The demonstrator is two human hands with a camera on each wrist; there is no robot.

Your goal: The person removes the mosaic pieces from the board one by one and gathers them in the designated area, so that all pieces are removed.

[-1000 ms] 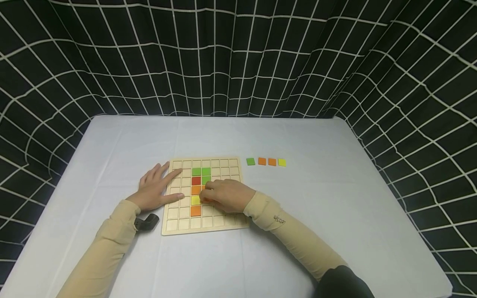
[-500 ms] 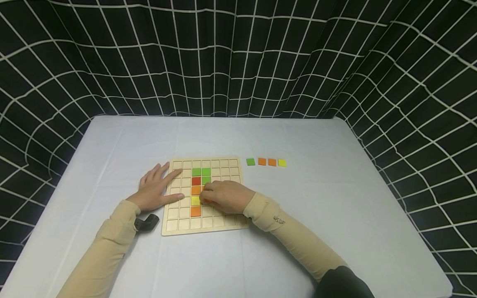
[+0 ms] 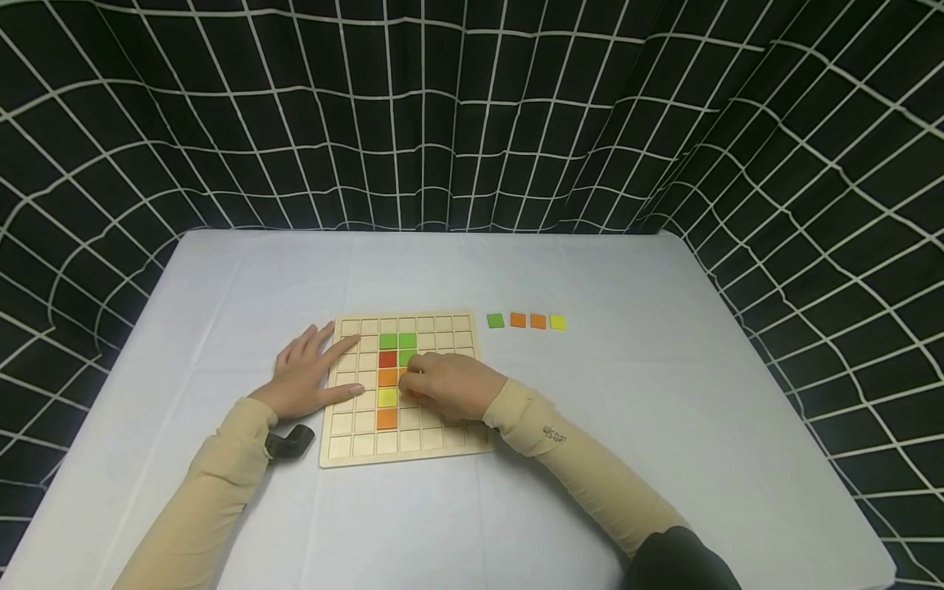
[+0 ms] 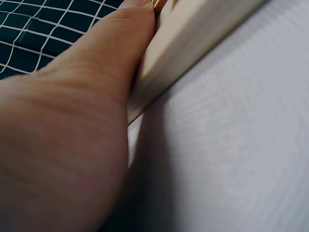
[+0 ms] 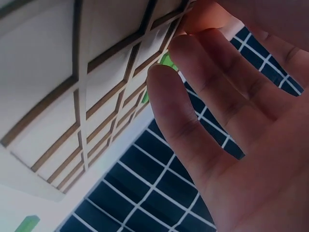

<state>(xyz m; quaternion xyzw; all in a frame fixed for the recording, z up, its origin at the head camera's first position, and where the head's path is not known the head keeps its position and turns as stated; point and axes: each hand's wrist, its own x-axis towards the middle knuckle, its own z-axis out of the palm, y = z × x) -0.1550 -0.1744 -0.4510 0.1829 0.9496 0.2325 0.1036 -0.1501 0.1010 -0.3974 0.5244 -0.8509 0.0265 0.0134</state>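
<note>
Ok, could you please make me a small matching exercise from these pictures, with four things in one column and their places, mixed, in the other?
Things:
1. red tile
2. rightmost yellow tile
3. left hand
4. right hand

Places:
A. over the middle part of the board
B. on the table, wholly off the board
C. at the left edge of the board, thumb held apart
D. on the board, between a green tile and an orange tile

Right pairs: 1-D, 2-B, 3-C, 4-A.
</note>
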